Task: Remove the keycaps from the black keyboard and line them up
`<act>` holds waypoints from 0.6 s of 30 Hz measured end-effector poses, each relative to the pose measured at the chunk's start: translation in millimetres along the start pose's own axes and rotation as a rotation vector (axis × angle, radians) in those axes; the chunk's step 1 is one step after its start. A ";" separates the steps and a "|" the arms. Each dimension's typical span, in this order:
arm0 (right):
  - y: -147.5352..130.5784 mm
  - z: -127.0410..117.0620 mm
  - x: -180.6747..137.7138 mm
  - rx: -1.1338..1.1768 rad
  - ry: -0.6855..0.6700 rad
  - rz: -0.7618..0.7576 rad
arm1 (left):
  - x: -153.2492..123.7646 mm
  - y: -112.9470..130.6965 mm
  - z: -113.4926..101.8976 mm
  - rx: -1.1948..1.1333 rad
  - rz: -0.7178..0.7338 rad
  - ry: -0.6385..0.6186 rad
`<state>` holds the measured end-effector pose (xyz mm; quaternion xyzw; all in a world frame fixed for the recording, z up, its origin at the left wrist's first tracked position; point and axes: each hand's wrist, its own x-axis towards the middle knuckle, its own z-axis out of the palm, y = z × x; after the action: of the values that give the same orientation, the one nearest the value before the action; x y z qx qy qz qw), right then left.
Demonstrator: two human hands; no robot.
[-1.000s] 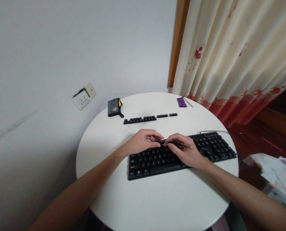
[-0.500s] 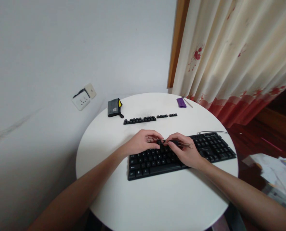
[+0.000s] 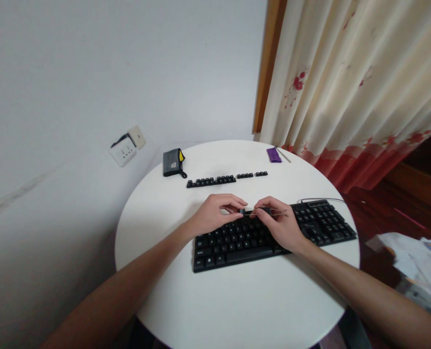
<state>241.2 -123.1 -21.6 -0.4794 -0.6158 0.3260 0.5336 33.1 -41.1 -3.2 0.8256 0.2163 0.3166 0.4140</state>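
A black keyboard (image 3: 237,247) lies across the round white table (image 3: 237,300). Above its upper rows, my right hand (image 3: 279,223) is closed around a wire keycap puller (image 3: 265,211); its dark handle shows between the fingers, and thin wires stick out on both sides. My left hand (image 3: 217,212) pinches a small black keycap (image 3: 242,212) at the puller's left wire end. Whether the wires still hook the keycap I cannot tell. Both hands hide part of the upper key rows.
A line of loose black keycaps (image 3: 211,181) runs along the far side of the table. A grey pouch (image 3: 173,162) lies at the back left, and a purple cloth item (image 3: 273,155) beside a thin stick (image 3: 284,155) at the back right. The keyboard cable (image 3: 322,198) trails off the right edge.
The keycap has come up off the keyboard and is now between my left fingers. My right hand has risen slightly with the puller, its wires now showing between the hands.
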 end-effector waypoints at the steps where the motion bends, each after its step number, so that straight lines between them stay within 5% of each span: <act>1: -0.3 -0.3 0.3 -0.011 0.005 -0.005 | 0.4 0.9 -0.4 0.021 0.028 0.005; 10: -2.3 -4.0 2.3 0.053 0.059 0.037 | 2.4 3.0 -3.2 0.005 -0.018 0.082; 18: -7.7 -14.3 3.8 -0.109 0.118 -0.235 | 0.8 0.1 -1.5 -0.003 -0.019 0.079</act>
<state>253.3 -123.6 -10.1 -0.4506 -0.6521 0.1983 0.5766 32.5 -39.8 -2.1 0.8098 0.2396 0.3452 0.4095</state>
